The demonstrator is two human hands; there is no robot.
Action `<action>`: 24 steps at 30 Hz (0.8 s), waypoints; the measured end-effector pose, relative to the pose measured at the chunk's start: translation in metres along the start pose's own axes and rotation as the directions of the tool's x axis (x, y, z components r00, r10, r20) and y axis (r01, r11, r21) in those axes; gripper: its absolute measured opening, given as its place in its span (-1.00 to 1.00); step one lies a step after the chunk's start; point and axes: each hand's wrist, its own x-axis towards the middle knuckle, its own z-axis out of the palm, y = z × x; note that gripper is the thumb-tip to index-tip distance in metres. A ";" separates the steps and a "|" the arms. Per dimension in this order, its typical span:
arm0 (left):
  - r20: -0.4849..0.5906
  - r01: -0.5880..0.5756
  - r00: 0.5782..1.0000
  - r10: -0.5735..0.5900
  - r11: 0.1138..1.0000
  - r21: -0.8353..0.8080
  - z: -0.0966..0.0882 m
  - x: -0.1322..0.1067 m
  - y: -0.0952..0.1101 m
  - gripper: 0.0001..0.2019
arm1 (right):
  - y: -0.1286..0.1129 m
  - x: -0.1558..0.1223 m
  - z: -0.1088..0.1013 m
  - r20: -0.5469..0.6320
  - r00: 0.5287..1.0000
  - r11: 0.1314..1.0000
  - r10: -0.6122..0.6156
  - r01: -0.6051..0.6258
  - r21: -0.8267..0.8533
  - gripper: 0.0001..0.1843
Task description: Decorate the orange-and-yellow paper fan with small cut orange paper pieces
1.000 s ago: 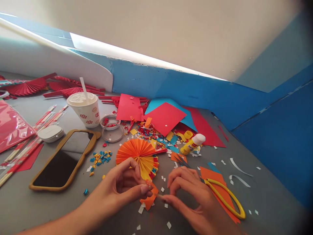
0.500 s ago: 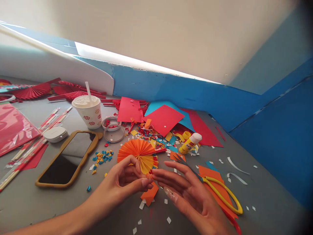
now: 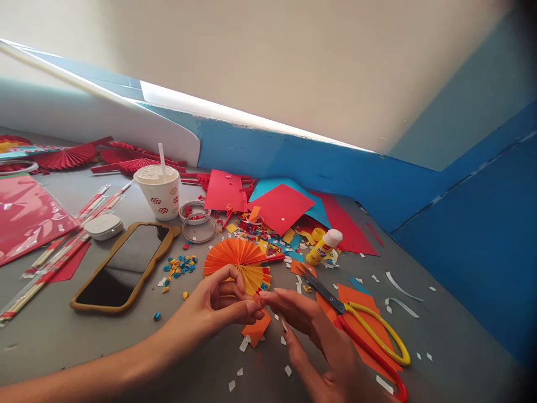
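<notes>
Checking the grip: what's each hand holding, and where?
The left hand pinches a tiny orange paper bit between thumb and finger; which part is too small to tell. The right hand seems empty.

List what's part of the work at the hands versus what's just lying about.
At the hands: left hand pinching a small orange paper bit, right hand beside it, orange paper fan, scissors, glue stick.

Lying about: cup with straw, wrapped red paper, red paper fans, bundled sticks.

Looks like craft corner, maybe home: grey work surface, blue-painted wall, orange pleated paper fan, coloured paper scraps, yellow glue stick.
</notes>
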 end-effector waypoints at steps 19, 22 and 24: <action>0.034 -0.007 0.999 0.006 0.999 0.048 0.004 0.000 -0.003 -0.73 | -0.001 0.006 -0.007 -0.059 0.993 0.994 0.098 -0.101 -0.043 -0.71; 0.054 -0.018 0.998 0.015 0.999 0.048 0.004 -0.001 -0.006 -0.73 | -0.001 0.007 -0.004 -0.090 0.996 1.000 0.026 -0.026 -0.004 -0.68; 0.076 -0.023 0.997 0.020 0.999 0.030 0.004 -0.002 -0.008 -0.74 | -0.001 0.006 -0.002 -0.110 0.994 1.000 -0.014 0.014 -0.001 -0.67</action>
